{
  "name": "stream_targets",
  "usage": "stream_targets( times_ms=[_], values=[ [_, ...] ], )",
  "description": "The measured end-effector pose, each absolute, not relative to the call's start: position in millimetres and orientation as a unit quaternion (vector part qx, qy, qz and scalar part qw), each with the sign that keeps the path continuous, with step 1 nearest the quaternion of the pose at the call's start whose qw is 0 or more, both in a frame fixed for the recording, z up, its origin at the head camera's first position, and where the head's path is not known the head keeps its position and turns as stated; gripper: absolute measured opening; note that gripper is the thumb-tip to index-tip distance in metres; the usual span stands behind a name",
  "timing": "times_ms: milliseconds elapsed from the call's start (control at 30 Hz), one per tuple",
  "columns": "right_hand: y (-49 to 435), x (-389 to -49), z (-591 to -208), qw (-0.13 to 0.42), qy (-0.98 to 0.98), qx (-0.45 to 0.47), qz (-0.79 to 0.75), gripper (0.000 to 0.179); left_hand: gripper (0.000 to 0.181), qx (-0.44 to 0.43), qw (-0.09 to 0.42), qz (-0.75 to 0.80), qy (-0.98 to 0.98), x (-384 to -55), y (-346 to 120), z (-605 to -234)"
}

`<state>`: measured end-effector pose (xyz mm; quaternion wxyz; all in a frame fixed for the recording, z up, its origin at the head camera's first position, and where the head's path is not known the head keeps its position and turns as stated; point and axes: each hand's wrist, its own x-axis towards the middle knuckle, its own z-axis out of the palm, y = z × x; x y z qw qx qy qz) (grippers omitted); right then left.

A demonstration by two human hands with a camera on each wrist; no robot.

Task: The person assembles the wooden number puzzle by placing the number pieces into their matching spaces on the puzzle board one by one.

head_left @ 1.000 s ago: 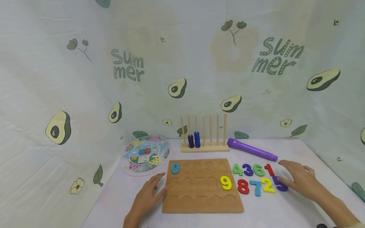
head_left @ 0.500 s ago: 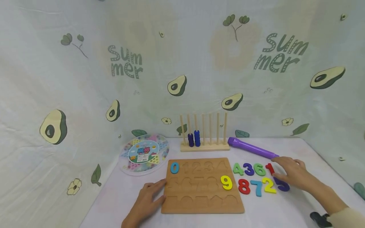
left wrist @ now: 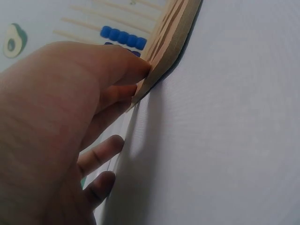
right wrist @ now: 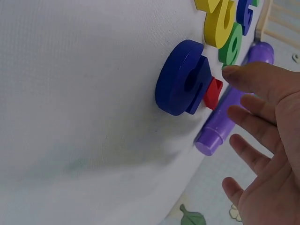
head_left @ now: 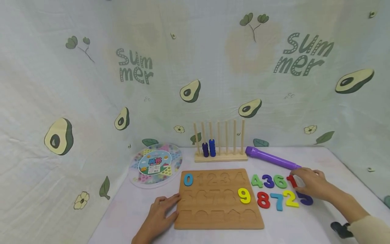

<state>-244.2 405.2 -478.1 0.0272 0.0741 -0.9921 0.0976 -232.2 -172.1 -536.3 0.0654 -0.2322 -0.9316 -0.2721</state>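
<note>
My left hand (head_left: 159,215) rests at the left edge of a wooden number board (head_left: 219,218), thumb and index fingertips right at its rim. The left wrist view shows the thumb (left wrist: 124,65) against the board's corner (left wrist: 171,51), the other fingers loosely spread. A blue 0 (head_left: 188,179) and a yellow 9 (head_left: 244,196) lie on the board. My right hand (head_left: 313,183) hovers over a red 1 (head_left: 292,181), partly covered by the fingers. In the right wrist view its fingers are parted around the red 1 (right wrist: 213,93), beside a dark blue 5 (right wrist: 176,79).
Several loose numbers lie right of the board, among them a green 4 (head_left: 257,181), red 8 (head_left: 263,200) and yellow 2 (head_left: 290,199). A purple tube (head_left: 272,158), a peg abacus (head_left: 220,157) and a round game box (head_left: 155,166) stand behind. A dark object (head_left: 341,230) is near the right sleeve.
My right hand has moved left from beside the 5 to over the red 1. My left hand has come down slightly along the board's left edge and now touches it.
</note>
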Motion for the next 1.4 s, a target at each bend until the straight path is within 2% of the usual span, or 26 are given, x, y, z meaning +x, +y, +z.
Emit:
stream_targets(
  times_ms=[333, 533, 800, 1033, 1200, 1400],
  values=[
    [415.8, -248.3, -490.7, -0.002, -0.989, 0.081, 0.124, 0.040, 0.046, -0.247, 0.078, -0.272, -0.927, -233.6, -171.3, -535.4],
    [418.1, -252.3, -494.3, 0.007, -0.988, 0.082, 0.131, 0.049, 0.047, -0.237, 0.069, -0.277, -0.929, -232.4, -172.9, -534.5],
    [422.7, -259.9, -497.4, -0.016, -0.988, 0.074, 0.136, 0.055, 0.047, -0.224, 0.054, -0.275, -0.933, -233.6, -175.6, -535.9],
    [423.0, -265.7, -496.6, -0.023, -0.988, 0.076, 0.131, 0.057, 0.047, -0.220, 0.055, -0.277, -0.934, -234.6, -178.6, -536.3],
    [424.9, -270.1, -491.8, -0.007, -0.990, 0.078, 0.119, 0.055, 0.047, -0.224, 0.056, -0.279, -0.932, -237.0, -176.6, -537.3],
    [428.2, -262.0, -492.5, 0.000, -0.990, 0.073, 0.122, 0.055, 0.047, -0.223, 0.043, -0.280, -0.933, -235.3, -174.1, -538.1]
  ],
)
